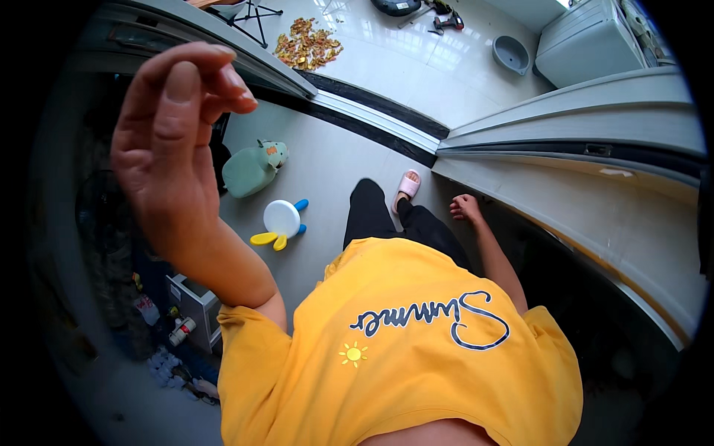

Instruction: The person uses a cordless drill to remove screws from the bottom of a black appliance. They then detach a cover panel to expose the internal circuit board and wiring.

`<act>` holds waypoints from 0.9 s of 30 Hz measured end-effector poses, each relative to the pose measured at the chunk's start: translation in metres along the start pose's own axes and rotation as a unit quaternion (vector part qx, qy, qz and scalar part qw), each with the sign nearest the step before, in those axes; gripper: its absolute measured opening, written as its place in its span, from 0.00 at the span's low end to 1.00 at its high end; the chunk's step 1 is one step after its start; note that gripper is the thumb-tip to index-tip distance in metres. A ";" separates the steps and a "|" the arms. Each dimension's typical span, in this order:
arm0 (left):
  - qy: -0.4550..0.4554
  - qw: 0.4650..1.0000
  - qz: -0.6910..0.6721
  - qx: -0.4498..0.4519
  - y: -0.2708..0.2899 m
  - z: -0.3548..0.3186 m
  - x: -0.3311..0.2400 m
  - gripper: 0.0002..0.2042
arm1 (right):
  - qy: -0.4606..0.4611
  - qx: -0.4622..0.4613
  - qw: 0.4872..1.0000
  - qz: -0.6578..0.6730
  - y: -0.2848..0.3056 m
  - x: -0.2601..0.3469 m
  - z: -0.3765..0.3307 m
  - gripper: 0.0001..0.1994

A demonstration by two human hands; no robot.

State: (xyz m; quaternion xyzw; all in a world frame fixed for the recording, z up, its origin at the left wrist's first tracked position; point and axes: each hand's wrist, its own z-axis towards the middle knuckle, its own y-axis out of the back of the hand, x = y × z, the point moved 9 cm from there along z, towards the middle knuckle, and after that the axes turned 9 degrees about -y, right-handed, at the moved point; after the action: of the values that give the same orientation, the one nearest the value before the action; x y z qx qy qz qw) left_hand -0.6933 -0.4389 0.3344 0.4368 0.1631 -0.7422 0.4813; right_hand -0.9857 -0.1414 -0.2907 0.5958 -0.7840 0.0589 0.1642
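My left hand (175,123) is raised high at the left, close to the view. Its fingers are loosely bent, with the thumb apart from the fingertips, and no object shows in it. At the right, my right hand (465,208) hangs low beside my leg, by the edge of the sliding door frame. Its fingers are curled in, and I see nothing in them. A green animal-shaped seat (248,171) stands on the floor past my left forearm. Nearer is a small white round stool (282,218) with blue and yellow parts. Neither hand touches these.
A raised door track (379,123) crosses the floor ahead. Beyond it lie a heap of orange-brown pieces (307,46), a cordless drill (448,22) and a grey basin (511,55) beside a white appliance (587,41). A pink slipper (407,183) is on my foot.
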 end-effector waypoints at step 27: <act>0.529 0.760 -0.005 0.377 0.014 0.041 0.457 0.25 | 0.051 -0.094 0.980 0.166 -0.061 0.409 0.033 0.10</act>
State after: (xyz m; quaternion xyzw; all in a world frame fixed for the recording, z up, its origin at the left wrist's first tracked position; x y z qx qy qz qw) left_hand -0.7722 -0.7345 -0.0081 0.9056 0.1011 -0.3968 0.1109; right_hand -1.0300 -0.5427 -0.1944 0.4350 -0.8648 0.0417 0.2471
